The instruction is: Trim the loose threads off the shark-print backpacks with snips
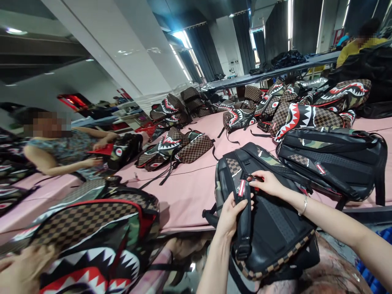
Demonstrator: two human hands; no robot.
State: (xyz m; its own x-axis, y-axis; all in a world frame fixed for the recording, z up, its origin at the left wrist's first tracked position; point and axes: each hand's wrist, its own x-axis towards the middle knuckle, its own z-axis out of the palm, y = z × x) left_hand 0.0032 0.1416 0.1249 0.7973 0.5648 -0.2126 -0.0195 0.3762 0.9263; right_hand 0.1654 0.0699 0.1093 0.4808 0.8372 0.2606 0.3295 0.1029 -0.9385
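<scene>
A backpack (275, 222) with black back padding, camouflage patches and brown checkered trim leans against the pink table's edge, its strap side facing me. My left hand (234, 212) is closed around its black shoulder strap (244, 228), just below a red and white label (241, 188). Beside that label, my right hand (268, 183) is closed in a pinch close to the strap. Something small, dark and red shows at its fingers, too unclear to name. A second backpack (330, 163) lies to the right, straps up.
Checkered shark-mouth backpacks (294, 118) are heaped across the pink table (190, 196). At lower left, another person's hand (30, 261) rests on a large backpack (92, 232). A co-worker (67, 151) handles a bag across the table; another person (361, 47) is at far right.
</scene>
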